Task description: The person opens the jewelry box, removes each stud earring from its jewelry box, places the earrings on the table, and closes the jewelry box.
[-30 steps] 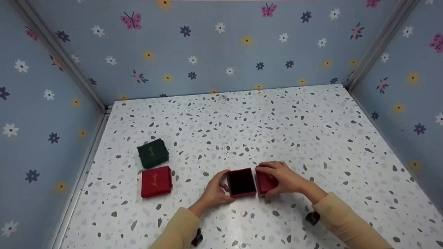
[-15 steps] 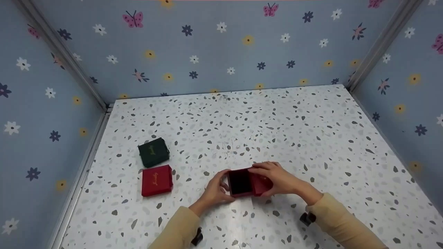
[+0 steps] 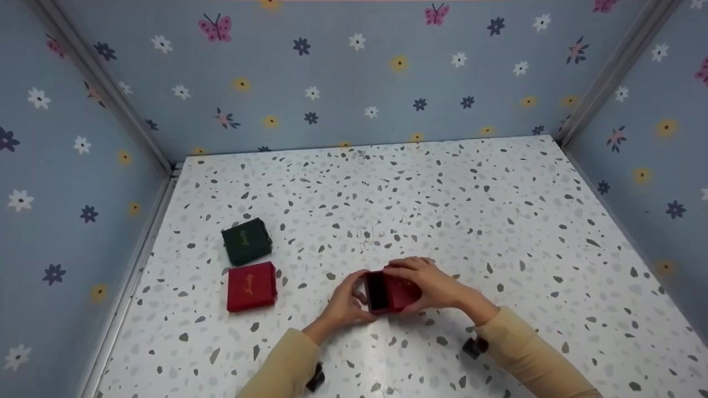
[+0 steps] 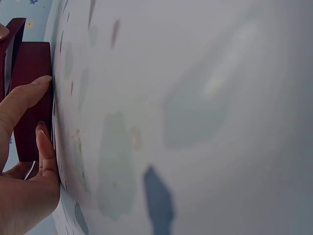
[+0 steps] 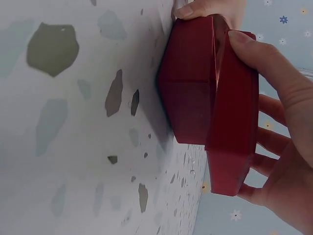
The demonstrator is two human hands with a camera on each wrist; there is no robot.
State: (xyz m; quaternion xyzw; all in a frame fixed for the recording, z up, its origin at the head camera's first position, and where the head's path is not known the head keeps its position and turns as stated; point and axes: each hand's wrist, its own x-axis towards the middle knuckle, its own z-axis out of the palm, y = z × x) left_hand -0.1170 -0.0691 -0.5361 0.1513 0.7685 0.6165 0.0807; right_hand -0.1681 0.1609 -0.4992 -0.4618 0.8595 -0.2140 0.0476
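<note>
A small red jewelry box base (image 3: 378, 291), dark inside, sits on the speckled table with its top partly covered. My left hand (image 3: 343, 303) holds its left side, the thumb at the front and fingers at the back; the left wrist view shows them against the box wall (image 4: 34, 112). My right hand (image 3: 434, 283) grips the matching red lid (image 3: 405, 293) by its edges, over the right part of the base. In the right wrist view the lid (image 5: 234, 98) is slightly tilted above the base (image 5: 190, 63), a narrow gap between them.
To the left lie a dark green box (image 3: 246, 242) and a red box (image 3: 251, 287) with gold script, close together. Small thin clear items (image 3: 365, 235) lie on the table beyond the hands. Flowered blue walls (image 3: 354, 72) enclose the back and sides.
My right hand has brought the lid leftward, from beside the base to over its right part, covering more of the dark interior. My left hand has stayed on the base.
</note>
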